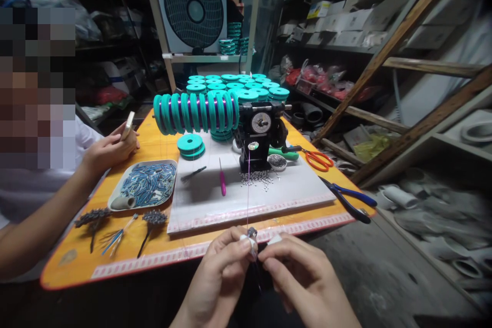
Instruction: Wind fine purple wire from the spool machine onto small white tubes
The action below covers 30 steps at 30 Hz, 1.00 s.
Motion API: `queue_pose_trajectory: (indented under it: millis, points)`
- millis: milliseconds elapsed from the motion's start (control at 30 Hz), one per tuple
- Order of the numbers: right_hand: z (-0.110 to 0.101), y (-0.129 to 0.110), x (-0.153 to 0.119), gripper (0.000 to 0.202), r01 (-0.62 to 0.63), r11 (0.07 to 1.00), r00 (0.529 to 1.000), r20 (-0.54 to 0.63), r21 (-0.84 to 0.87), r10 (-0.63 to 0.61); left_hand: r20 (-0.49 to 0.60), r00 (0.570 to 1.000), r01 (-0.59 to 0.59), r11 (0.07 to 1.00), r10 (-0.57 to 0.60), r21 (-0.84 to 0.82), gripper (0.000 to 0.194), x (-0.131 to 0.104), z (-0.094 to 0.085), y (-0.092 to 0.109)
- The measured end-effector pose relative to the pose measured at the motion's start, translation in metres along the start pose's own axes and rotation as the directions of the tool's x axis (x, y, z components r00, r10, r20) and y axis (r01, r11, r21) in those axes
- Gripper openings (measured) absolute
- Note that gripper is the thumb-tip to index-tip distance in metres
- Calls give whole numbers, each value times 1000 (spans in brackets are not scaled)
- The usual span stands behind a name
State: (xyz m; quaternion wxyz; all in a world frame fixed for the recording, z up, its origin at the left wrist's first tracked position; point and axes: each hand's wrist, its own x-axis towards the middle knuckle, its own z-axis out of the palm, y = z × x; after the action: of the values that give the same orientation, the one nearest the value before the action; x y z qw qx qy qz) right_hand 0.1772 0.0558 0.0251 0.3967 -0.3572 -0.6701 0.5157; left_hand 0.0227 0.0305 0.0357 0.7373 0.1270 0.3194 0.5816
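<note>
My left hand (225,269) is closed at the table's front edge, pinching a small dark piece (252,232) whose kind I cannot make out. A thin purple line (248,195) runs from the black hand-cranked winder (246,156) down to this piece. My right hand (307,271) is beside it, thumb and forefinger pressed together; what they hold is hidden. White wrapping shows on fingers of both hands. Several teal spools (196,113) wound with purple line sit in a row on the winder's shaft. A magenta-handled hook tool (222,183) lies on the white board (200,205).
Loose metal beads (261,179) lie before the winder, near orange-handled scissors (319,160) and blue-handled pliers (353,195). A tray (113,200) of small blue tubes stands left. More teal spools (248,95) fill the back. At left, another person's hand (109,151) holds a phone (128,125).
</note>
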Motion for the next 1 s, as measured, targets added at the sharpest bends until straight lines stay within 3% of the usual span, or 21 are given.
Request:
queue_pose_trajectory:
  millis: [100,200,333,500,700,1000]
  points:
    - [-3,-5,0,12,250,938,961,-60,-240,-271,-16,999,32,997,-33,-68,8,2,-2,-1]
    - [-4,-7,0,15,339,886,926,-51,-317,-373,-16,998,55,993,-57,-106,5,3,-4,-2]
    - [-2,-6,-1,14,346,869,923,-39,-354,-383,-16,998,61,994,-63,-91,6,3,-1,-1]
    - [7,3,-1,15,422,820,876,-58,-388,-479,-31,999,-42,998,41,-42,15,2,1,-4]
    - [20,7,1,15,412,840,888,-53,-354,-458,-34,997,-73,992,70,-100,14,5,-3,-13]
    - [24,24,-15,14,391,844,911,26,-368,-411,-77,997,-14,992,4,-125,17,-8,-15,-24]
